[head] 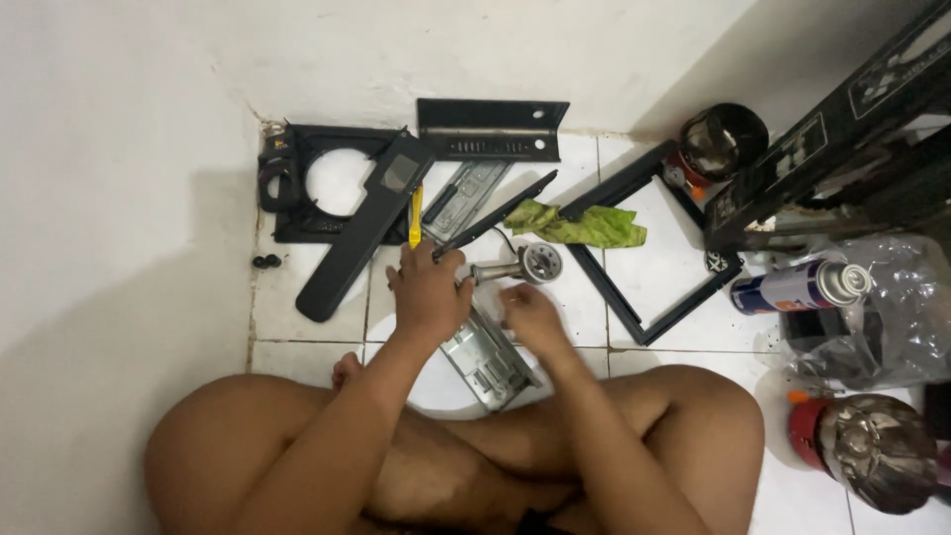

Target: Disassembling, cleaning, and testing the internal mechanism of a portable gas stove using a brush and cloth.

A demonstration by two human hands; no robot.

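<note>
Nearest the crossed legs, the grey metal bracket (487, 359) lies flat on the white tiled floor (307, 357), and everything else sits beyond it. The left hand (428, 295), just past the bracket's far-left corner, is curled with its fingers bent around something I cannot make out; whether it truly grips is unclear. The right hand (533, 315), just right of that corner, hovers loosely bent and apparently empty, a small gap between the two hands. Just beyond them a small metal motor with a round hub (525, 266) could roll off if knocked by a wrist. Farther from the bracket, the yellow-handled tool (416, 214), long black panel (362, 233) and green cloth (580, 226) crowd the reach, so a careless sweep might scatter them. Two tiny black pieces (265, 262), far left of the bracket, look easy to lose
</note>
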